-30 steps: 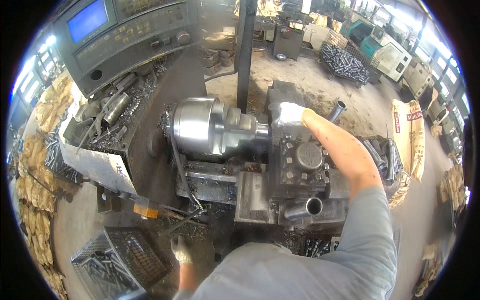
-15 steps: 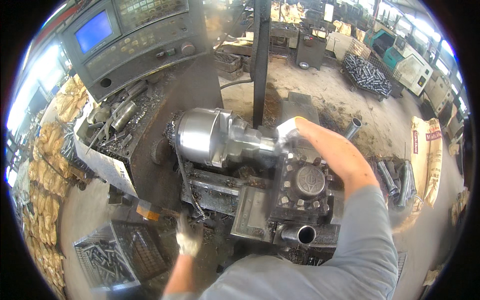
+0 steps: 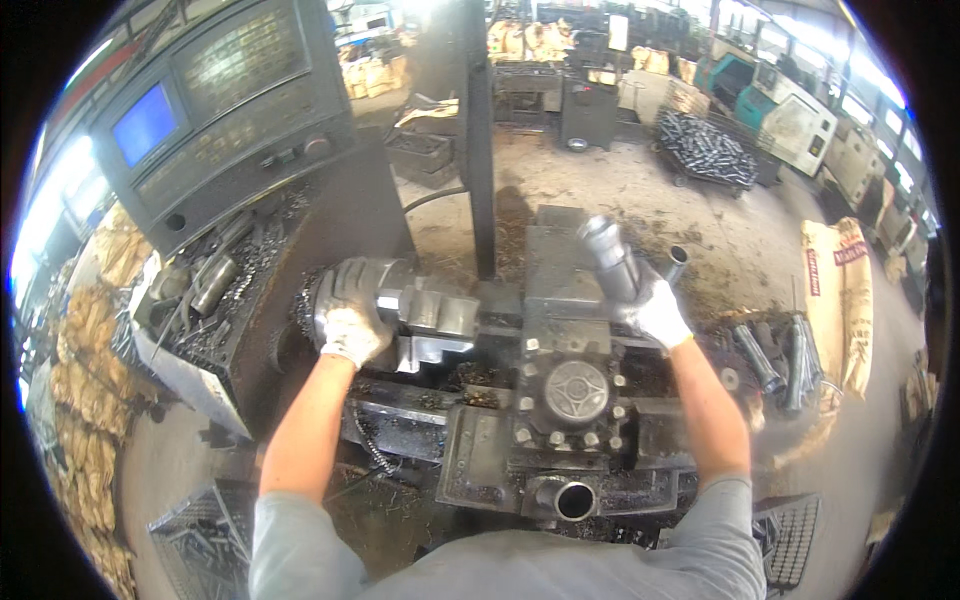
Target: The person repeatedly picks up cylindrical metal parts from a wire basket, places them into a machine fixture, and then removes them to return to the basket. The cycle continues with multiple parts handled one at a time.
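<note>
My left hand (image 3: 355, 335), in a white glove with greyed fingers, lies on the round metal lathe chuck (image 3: 383, 272), its fingers spread over the curved surface. Stepped jaws (image 3: 445, 312) stick out from the chuck toward the right, and no pipe shows between them. My right hand (image 3: 652, 308), also gloved, is wrapped around a short metal pipe (image 3: 603, 247). That pipe is tilted, its upper end pointing away and slightly left, and is smeared by motion. Below it sits the bolted tool turret (image 3: 578, 390).
A control panel with a blue screen (image 3: 145, 124) stands at left above a chip-strewn tray (image 3: 205, 290). An open tube end (image 3: 575, 500) points toward me. Loose pipes (image 3: 760, 358) lie at right beside paper sacks (image 3: 838, 300). A dark post (image 3: 480, 160) rises behind the lathe.
My left hand has risen from beside the machine onto the chuck. My right hand has drawn back to the right from the chuck jaws, carrying the pipe. The chuck's blur has lessened.
</note>
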The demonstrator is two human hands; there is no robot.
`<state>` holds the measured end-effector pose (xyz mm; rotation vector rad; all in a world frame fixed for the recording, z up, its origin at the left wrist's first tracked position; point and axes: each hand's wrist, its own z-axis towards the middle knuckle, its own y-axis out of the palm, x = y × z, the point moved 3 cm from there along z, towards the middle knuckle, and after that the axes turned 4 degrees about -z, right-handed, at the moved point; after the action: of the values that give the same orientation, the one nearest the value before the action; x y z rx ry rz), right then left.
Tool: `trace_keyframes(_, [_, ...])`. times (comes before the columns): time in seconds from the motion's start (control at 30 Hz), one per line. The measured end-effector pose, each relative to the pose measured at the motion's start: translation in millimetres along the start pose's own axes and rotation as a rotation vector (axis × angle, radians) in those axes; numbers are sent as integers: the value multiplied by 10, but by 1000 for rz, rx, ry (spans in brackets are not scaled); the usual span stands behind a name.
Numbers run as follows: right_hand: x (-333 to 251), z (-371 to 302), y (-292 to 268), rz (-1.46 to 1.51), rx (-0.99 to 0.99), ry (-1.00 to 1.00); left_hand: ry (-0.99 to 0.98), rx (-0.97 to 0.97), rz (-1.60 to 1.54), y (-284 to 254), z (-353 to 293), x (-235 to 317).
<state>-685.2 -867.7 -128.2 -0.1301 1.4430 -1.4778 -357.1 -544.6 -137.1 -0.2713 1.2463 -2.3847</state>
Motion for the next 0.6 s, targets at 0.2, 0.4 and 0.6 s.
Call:
trace_keyframes(0.2, [-966, -736, -631, -1, 771, -605, -87, -267, -184, 185, 286, -228])
trace_keyframes(0.4, [-2173, -2028, -391, -4, 544, -498, 119, -66, -986, -675, -672, 620])
trace_keyframes(0.6, [-2377, -2823, 932, -96, 25, -18, -507, -367, -1985, -435, -2295, 1253])
